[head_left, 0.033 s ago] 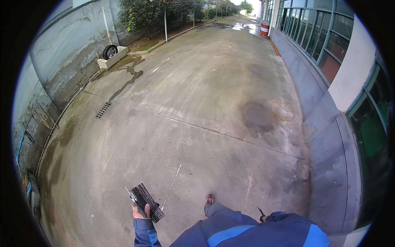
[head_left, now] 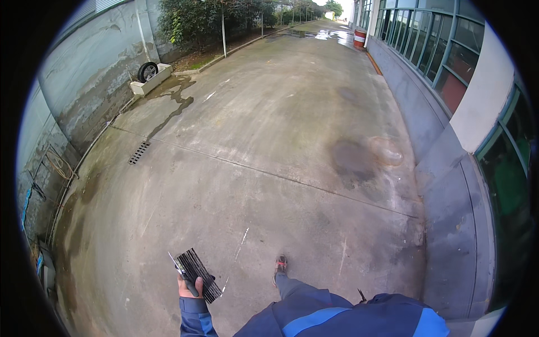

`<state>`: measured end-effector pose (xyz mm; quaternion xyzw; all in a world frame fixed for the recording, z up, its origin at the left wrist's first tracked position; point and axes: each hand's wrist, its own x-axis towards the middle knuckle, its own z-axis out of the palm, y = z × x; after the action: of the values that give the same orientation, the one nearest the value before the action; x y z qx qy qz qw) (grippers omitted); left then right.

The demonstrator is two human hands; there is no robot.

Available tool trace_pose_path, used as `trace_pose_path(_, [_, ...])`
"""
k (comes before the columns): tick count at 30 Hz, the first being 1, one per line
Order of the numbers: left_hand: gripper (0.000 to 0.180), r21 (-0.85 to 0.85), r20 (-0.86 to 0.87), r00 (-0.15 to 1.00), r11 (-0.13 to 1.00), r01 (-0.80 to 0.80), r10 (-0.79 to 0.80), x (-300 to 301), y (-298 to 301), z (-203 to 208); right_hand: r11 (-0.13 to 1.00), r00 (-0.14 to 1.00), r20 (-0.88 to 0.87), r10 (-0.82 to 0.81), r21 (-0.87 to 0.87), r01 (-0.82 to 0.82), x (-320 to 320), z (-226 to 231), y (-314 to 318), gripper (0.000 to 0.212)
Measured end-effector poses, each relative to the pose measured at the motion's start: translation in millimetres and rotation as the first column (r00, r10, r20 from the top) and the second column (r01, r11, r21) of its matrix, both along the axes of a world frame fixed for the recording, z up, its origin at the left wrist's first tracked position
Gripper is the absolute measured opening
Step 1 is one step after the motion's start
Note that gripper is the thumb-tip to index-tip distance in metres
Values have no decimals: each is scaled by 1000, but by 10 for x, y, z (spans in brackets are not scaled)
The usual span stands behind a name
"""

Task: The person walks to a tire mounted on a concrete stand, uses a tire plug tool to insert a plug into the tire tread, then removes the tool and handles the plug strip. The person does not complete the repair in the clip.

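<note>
My left hand (head_left: 190, 285) is closed around a black, flat, ribbed piece (head_left: 197, 272) with parallel ridges. In the same grip is a tool with a dark handle (head_left: 191, 287) and a thin silvery pointed end (head_left: 174, 260); its exact kind is unclear. The thumb lies across the handle, and the forearm has a dark blue sleeve with a lighter blue patch. My right hand is almost wholly hidden by the dark blue jacket (head_left: 387, 306). Thin dark prongs (head_left: 361, 294) stick out beside that sleeve; what they belong to cannot be made out.
Concrete pavement (head_left: 241, 135) stretches ahead, with a drain grate (head_left: 139, 152) and a dark stain (head_left: 352, 157). A wheel (head_left: 147, 72) stands in a pale trough (head_left: 150, 82) by the left wall. On the right are a windowed building (head_left: 435, 56) and a red-and-white drum (head_left: 359, 39). My shoe (head_left: 281, 263) is forward.
My left hand, still gripping the ribbed piece and tool, has shifted slightly left. My forward shoe appears slightly higher and further left. Less of my right hand shows beside the jacket.
</note>
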<state>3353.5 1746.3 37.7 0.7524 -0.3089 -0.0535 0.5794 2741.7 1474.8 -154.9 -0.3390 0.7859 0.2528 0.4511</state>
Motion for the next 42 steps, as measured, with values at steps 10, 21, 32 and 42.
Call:
trace_pose_path(10, [42, 362, -253, 906, 901, -237, 340, 2190, -1225, -292, 948, 921, 266, 286, 63, -312, 4040, -420, -2482, 54])
trace_pose_path(21, [42, 331, -242, 844, 858, -392, 479, 5485, -3227, -1141, 836, 681, 552, 481, -523, -167, 9304, 943, -6109, 28])
trace_pose_path(32, [36, 262, -45, 991, 959, -110, 127, 9069, -6400, -297, 993, 995, -98, 33, 115, -21, 9102, -286, -6080, 49])
trace_pose_path(42, [39, 408, -290, 841, 854, -324, 457, 10999, -7679, -566, 906, 881, 212, 423, -98, -412, 13470, -202, -9800, 53])
